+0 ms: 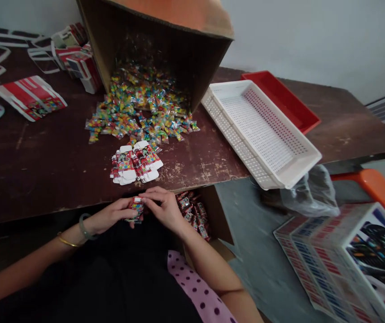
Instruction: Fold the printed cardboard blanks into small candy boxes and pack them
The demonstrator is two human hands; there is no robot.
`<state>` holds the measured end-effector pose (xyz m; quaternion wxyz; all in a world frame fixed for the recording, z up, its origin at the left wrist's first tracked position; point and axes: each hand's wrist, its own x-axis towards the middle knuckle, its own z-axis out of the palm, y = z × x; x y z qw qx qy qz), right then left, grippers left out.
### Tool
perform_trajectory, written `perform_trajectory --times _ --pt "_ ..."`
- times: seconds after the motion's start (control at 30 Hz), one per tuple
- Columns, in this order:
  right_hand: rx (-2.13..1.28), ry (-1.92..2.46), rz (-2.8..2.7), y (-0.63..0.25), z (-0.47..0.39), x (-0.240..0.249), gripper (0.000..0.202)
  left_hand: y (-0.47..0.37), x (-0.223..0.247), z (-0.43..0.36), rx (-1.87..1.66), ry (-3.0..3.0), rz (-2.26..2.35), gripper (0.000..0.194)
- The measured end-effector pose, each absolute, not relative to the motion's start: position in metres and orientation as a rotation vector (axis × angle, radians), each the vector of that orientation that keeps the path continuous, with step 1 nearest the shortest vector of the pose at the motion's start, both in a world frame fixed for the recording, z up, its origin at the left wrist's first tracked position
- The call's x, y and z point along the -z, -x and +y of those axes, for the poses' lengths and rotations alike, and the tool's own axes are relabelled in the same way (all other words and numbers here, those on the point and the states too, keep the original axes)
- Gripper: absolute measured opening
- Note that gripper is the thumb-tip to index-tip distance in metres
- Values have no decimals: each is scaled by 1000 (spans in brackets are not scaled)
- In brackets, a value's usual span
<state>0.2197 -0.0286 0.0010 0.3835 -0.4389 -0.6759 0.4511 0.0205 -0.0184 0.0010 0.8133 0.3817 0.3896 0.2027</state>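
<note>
Between my two hands, just off the table's front edge, is a small printed candy box (137, 206), red with coloured spots. My left hand (120, 211) grips its body from the left. The fingertips of my right hand (165, 207) pinch the white flap at its upper end. Just beyond lie two stacks of flat box blanks (135, 163), red with white flaps. Behind them, small clear packets of coloured candies (145, 112) spill out of a large cardboard carton (206, 58) tipped on its side. What lies inside the held box is hidden.
Below the table edge, an open carton (217, 211) holds several filled boxes (194, 213). A white perforated basket (263, 130) overhangs the edge, beside a red tray (288, 101). Bundled blanks (32, 96) lie at left. A plastic crate (313, 251) and an orange stool (370, 181) stand at right.
</note>
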Motion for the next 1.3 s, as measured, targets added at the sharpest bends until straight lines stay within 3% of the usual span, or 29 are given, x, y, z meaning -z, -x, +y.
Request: perform_trajectory --times 0.17,0.33,0.43,0.6,0.77,0.87,1.03,1.13,1.3 --pt "-1048 1045 -1884 -229 -43 5 28 -27 -1 -29 -305 -760 823 29" --pt "-1202 1272 -1918 -284 -33 -13 18 -27 -2 -27 -282 -770 822 55" --pt "-944 1403 -2124 -300 4 -13 18 -21 -6 -15 -354 -848 886 44" --pt "-724 1235 -2337 -272 93 24 54 -18 -8 6 -455 -732 861 34" --pt "-942 998 -2414 -274 137 36 21 -14 1 28 -505 -648 855 33" --pt "-891 990 -2281 -279 119 27 15 -13 2 35 -511 -627 808 36" --pt "-463 1126 -2097 -236 26 15 19 -22 0 33 -623 -496 722 40" --pt "-533 1027 -2146 -208 -12 7 18 -31 2 25 -685 -503 879 27" --pt "-700 1127 -2001 -206 5 -9 19 -41 1 6 -533 -680 1058 20"
